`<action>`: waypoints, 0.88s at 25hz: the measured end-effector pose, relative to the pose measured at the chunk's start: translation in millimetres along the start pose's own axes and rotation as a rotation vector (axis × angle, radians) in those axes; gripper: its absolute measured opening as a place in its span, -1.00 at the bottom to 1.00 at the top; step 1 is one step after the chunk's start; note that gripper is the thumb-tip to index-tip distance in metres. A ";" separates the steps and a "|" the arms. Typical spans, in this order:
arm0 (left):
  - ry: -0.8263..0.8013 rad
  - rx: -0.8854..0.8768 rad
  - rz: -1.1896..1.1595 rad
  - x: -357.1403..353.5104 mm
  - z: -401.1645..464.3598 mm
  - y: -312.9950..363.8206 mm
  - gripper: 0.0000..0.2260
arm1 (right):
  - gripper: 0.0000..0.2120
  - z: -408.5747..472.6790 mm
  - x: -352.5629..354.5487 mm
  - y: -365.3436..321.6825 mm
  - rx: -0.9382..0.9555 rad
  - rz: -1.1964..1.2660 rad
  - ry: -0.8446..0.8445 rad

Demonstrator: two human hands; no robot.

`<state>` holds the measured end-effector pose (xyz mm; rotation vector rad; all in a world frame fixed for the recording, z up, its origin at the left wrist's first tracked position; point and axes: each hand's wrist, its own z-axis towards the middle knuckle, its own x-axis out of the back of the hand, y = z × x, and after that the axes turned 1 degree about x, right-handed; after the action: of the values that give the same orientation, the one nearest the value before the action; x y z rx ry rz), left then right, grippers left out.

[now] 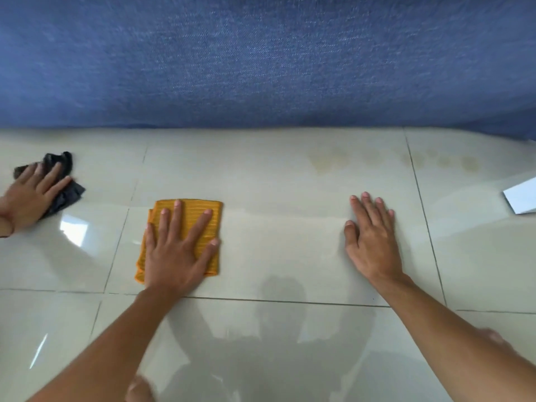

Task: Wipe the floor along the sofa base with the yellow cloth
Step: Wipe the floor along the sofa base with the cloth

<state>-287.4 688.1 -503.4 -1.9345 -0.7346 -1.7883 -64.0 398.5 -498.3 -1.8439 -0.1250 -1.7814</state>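
Note:
A folded yellow cloth lies flat on the glossy pale tile floor, a short way in front of the blue fabric sofa base. My left hand presses flat on the cloth with fingers spread, covering its lower left part. My right hand rests flat on the bare tile to the right, fingers together, holding nothing. Faint yellowish stains mark the floor near the sofa at the right.
Another person's hand at the far left presses on a dark cloth on the floor. A white sheet-like object lies at the right edge. Dark grout lines cross the tiles.

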 end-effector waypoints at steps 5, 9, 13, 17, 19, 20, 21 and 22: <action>-0.006 0.148 0.004 4.6 44.6 -36.4 -0.41 | -0.50 -4.0 -7.0 0.9 0.047 -0.052 0.113; 0.004 0.131 -0.016 9.8 99.3 2.3 -0.39 | -0.52 -2.4 -5.6 3.8 0.060 -0.032 0.086; 0.011 0.014 -0.011 7.9 153.5 82.3 -0.41 | -0.51 9.8 16.1 31.3 0.088 0.069 0.102; 0.002 -0.091 -0.013 3.2 189.2 171.9 -0.41 | -0.56 11.4 30.0 62.4 -0.044 -0.011 0.193; -0.004 -0.151 -0.023 0.2 191.3 210.2 -0.40 | -0.58 8.8 29.0 67.4 -0.042 0.002 0.167; -0.007 -0.186 -0.026 -1.5 188.6 226.9 -0.40 | -0.59 9.9 30.1 70.0 -0.022 0.009 0.169; -0.008 -0.220 -0.027 -3.2 184.3 240.9 -0.39 | -0.58 13.3 31.9 71.6 -0.006 0.018 0.172; -0.010 -0.252 -0.027 -4.7 178.7 253.1 -0.39 | -0.56 17.0 34.9 73.2 0.004 0.025 0.163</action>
<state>9.6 600.4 -511.2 -2.1007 -0.5631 -1.9698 -12.7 334.2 -488.6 -1.6816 -0.0431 -1.9034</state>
